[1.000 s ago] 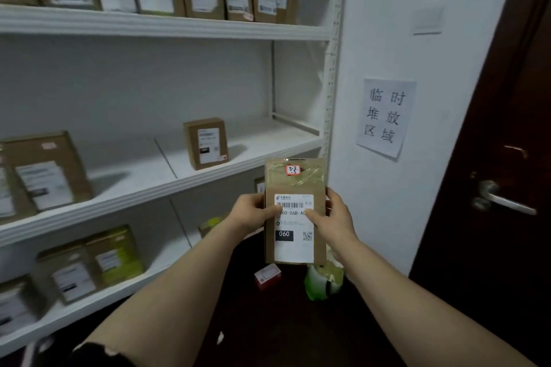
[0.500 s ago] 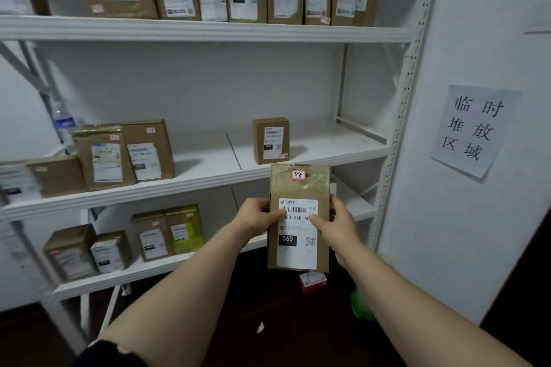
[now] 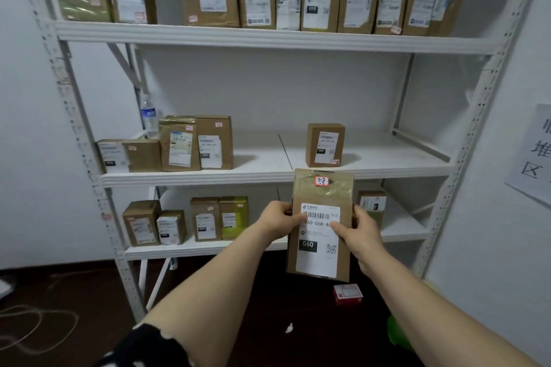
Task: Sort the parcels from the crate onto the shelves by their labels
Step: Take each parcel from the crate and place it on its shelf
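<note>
Head view is swinging left off the door, and I am now facing the shelves point(image 3: 268, 164) squarely, so I am judging the label-reading done and the placing next. Both hands are still gripping the parcel point(image 3: 320, 225): left hand point(image 3: 278, 219) curling round its left edge, right hand point(image 3: 362, 228) round its right, thumbs on the label point(image 3: 317, 259). It is hanging upright before the middle shelf's lip, just below a box point(image 3: 325, 144) also marked 060. It is looking flat, brown, taped on top, wearing a red sticker point(image 3: 321, 181).
</note>
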Action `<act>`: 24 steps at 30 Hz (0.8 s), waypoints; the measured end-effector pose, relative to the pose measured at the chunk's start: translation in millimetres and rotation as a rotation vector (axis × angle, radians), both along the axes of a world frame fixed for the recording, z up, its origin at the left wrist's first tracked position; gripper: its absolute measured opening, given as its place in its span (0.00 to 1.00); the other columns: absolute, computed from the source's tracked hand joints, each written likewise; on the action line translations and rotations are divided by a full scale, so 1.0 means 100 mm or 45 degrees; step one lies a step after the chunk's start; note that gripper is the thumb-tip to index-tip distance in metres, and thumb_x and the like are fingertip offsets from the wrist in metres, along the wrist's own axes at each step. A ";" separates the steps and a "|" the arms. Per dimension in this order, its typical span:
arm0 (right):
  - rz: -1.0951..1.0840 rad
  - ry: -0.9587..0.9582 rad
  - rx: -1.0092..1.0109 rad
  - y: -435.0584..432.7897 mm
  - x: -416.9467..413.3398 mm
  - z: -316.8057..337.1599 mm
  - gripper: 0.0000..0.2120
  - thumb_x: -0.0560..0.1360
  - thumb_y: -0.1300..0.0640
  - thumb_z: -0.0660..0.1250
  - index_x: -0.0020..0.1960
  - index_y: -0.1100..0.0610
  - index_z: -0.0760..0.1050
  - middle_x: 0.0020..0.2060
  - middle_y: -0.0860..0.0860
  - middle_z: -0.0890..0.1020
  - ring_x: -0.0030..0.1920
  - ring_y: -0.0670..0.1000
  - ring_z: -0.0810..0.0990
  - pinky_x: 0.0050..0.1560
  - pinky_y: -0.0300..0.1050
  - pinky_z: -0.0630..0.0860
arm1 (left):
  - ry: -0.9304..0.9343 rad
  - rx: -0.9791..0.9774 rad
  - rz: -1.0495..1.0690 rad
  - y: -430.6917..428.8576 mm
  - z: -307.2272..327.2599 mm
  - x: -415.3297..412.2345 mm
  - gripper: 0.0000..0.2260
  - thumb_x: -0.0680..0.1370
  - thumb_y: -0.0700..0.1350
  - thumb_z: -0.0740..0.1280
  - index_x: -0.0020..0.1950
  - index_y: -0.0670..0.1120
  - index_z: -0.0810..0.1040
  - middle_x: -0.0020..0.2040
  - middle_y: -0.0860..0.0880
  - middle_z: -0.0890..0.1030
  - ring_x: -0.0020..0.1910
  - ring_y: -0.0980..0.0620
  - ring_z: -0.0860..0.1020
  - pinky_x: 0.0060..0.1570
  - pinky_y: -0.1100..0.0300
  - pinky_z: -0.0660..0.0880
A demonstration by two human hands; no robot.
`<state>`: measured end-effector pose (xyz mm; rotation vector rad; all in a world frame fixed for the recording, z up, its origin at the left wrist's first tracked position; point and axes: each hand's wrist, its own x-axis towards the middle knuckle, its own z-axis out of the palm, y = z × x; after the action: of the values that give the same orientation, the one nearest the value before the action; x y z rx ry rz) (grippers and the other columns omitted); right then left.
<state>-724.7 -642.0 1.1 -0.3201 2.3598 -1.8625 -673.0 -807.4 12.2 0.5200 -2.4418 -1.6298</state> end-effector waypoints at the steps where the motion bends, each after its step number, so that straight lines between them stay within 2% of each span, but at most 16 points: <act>1: 0.009 -0.011 0.003 -0.03 0.01 -0.01 0.26 0.74 0.65 0.68 0.70 0.57 0.67 0.60 0.55 0.78 0.52 0.53 0.79 0.38 0.42 0.76 | -0.003 -0.003 0.006 -0.03 0.00 0.03 0.12 0.76 0.43 0.69 0.56 0.38 0.80 0.53 0.42 0.83 0.52 0.45 0.82 0.56 0.50 0.77; 5: 0.029 -0.043 0.014 -0.16 0.08 -0.05 0.29 0.73 0.65 0.70 0.71 0.57 0.65 0.62 0.56 0.77 0.56 0.55 0.79 0.48 0.50 0.79 | -0.011 -0.008 0.045 -0.13 -0.04 0.15 0.11 0.76 0.42 0.69 0.56 0.39 0.80 0.53 0.43 0.83 0.52 0.46 0.82 0.56 0.52 0.77; 9: 0.079 -0.043 0.015 -0.29 0.14 -0.05 0.29 0.73 0.65 0.70 0.71 0.58 0.65 0.62 0.56 0.77 0.57 0.55 0.79 0.46 0.47 0.78 | -0.019 0.001 0.078 -0.27 -0.08 0.25 0.12 0.76 0.43 0.69 0.57 0.39 0.80 0.53 0.43 0.83 0.51 0.47 0.82 0.57 0.51 0.77; 14: 0.112 -0.066 0.020 -0.45 0.17 -0.04 0.32 0.73 0.65 0.70 0.73 0.58 0.62 0.64 0.57 0.75 0.59 0.57 0.77 0.53 0.52 0.78 | 0.002 -0.010 0.119 -0.41 -0.08 0.34 0.11 0.76 0.42 0.68 0.56 0.39 0.80 0.53 0.43 0.82 0.51 0.46 0.81 0.56 0.52 0.78; 24: 0.190 -0.090 0.017 -0.67 0.18 -0.09 0.33 0.71 0.64 0.72 0.73 0.57 0.62 0.64 0.57 0.75 0.59 0.56 0.78 0.57 0.57 0.77 | -0.003 0.009 0.147 -0.56 -0.02 0.51 0.11 0.78 0.40 0.66 0.58 0.37 0.78 0.55 0.41 0.82 0.53 0.46 0.81 0.51 0.58 0.78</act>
<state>-706.5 -708.6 -7.9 -0.4096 2.2357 -1.7607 -621.9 -863.7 9.8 0.6512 -2.3612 -1.5931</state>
